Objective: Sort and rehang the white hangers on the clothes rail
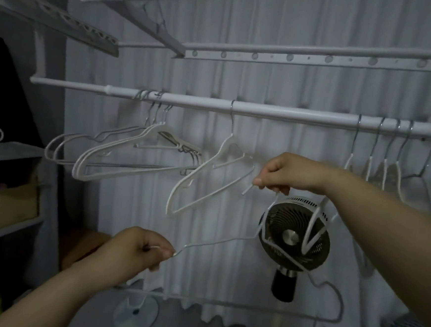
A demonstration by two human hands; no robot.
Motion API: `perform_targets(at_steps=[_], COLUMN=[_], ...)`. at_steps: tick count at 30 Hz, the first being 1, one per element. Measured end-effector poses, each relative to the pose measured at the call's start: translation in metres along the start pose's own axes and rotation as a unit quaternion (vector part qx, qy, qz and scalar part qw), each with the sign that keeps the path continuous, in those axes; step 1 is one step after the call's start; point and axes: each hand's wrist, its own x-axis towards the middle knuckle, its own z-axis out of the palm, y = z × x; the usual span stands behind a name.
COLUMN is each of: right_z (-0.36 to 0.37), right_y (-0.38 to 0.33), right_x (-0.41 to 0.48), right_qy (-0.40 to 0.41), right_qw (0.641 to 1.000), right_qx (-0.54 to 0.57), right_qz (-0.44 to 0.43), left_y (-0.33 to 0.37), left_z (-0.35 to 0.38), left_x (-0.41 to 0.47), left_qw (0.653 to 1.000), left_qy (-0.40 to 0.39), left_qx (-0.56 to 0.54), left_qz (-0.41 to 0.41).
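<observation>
Just the head cam here. The clothes rail (277, 112) runs straight across the middle of the frame. There's a bunch of white hangers (112, 151) hooked on it left of centre, a single white hanger (206, 195) swinging at an angle near the middle, and another row of hangers (385, 174) over at the right edge.

Lower centre, the left hand (135, 250) is pinching one end of a thin wire hanger (218, 241) between thumb and fingers. The wire climbs up and to the right toward the right hand (283, 174). That hand is just right of centre with its fingers curled tight, and a couple of dangling white hangers (311, 230) hang below it in front of a round black fan (288, 236). A short white stub pokes out by its thumb, but I can't tell which hanger it belongs to.

At the far left there's a grey shelf (9, 152) with a cardboard box (10, 204) under it.
</observation>
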Motion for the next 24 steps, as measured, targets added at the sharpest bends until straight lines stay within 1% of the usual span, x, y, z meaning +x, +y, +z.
perform_targets(at_steps=[1, 3, 5, 6, 8, 11, 14, 17, 20, 22, 24], right_z=[0.004, 0.012, 0.017, 0.019, 0.024, 0.030, 0.035, 0.038, 0.039, 0.038, 0.036], right_y=[-0.001, -0.002, -0.004, -0.005, -0.008, -0.018, -0.030, -0.041, -0.044, -0.044, -0.044], right_x=[-0.002, -0.006, -0.011, -0.013, -0.020, -0.030, -0.037, -0.039, -0.038, -0.038, -0.037], right_qy=[0.004, 0.009, 0.014, 0.019, 0.027, 0.037, 0.060, 0.111, 0.167, 0.193, 0.213], right_qw=[1.000, 0.999, 0.995, 0.992, 0.986, 0.974, 0.959, 0.937, 0.917, 0.907, 0.898], right_qx=[0.016, 0.053, 0.099, 0.122, 0.162, 0.222, 0.273, 0.324, 0.354, 0.366, 0.377], right_qz=[0.002, 0.008, 0.016, 0.019, 0.024, 0.033, 0.050, 0.068, 0.078, 0.081, 0.082], left_y=[-0.006, -0.015, -0.017, -0.017, -0.015, -0.007, 0.008, 0.029, 0.054, 0.068, 0.074], left_z=[-0.001, -0.002, -0.001, 0.000, 0.003, 0.011, 0.023, 0.033, 0.041, 0.045, 0.051], left_x=[-0.001, -0.005, -0.009, -0.012, -0.018, -0.025, -0.028, -0.032, -0.034, -0.034, -0.030], left_qw=[0.999, 0.992, 0.979, 0.974, 0.971, 0.985, 0.997, 0.994, 0.982, 0.980, 0.992], left_qy=[0.024, 0.083, 0.150, 0.170, 0.177, 0.137, 0.054, -0.028, -0.070, -0.073, -0.053], left_qx=[0.015, 0.079, 0.129, 0.142, 0.147, 0.076, -0.009, -0.083, -0.169, -0.179, -0.103], left_qz=[0.015, 0.052, 0.047, 0.051, 0.064, 0.070, 0.059, 0.059, 0.049, 0.045, 0.054])
